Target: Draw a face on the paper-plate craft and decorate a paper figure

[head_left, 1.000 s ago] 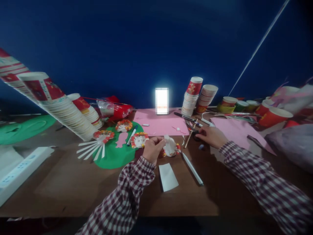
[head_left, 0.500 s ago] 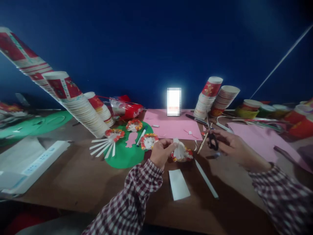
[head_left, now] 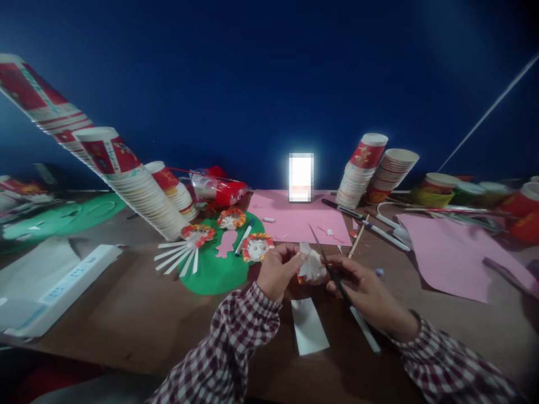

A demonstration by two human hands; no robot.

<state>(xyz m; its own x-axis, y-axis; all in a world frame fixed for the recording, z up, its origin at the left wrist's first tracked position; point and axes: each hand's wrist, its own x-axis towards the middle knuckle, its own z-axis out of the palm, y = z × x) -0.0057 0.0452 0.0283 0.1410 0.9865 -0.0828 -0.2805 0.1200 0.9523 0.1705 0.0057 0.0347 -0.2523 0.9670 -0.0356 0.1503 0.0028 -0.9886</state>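
My left hand (head_left: 277, 274) pinches a cut paper cup piece (head_left: 310, 270), white inside with a red and yellow curled edge. From the right, my right hand (head_left: 373, 294) is closed on a pair of scissors (head_left: 320, 249), blades pointing up and away. The blades lie close against the right side of the cup piece; whether they touch it I cannot tell. Below my hands rest a folded white paper (head_left: 309, 331) and a white stick-like piece (head_left: 365, 331). Similar curled cup pieces (head_left: 257, 247) lie on green paper (head_left: 214, 280) left of my hands.
Leaning stacks of paper cups (head_left: 138, 185) stand at left, with further stacks (head_left: 357, 174) at back right. Pink paper (head_left: 290, 216) lies ahead below a bright blurred-out screen (head_left: 301, 177). A white power strip (head_left: 76, 283) is at left, and a marker (head_left: 387, 235) at right.
My right hand has moved left with the scissors, bringing the blades beside the cup piece. My left hand keeps its hold on the piece in nearly the same place.
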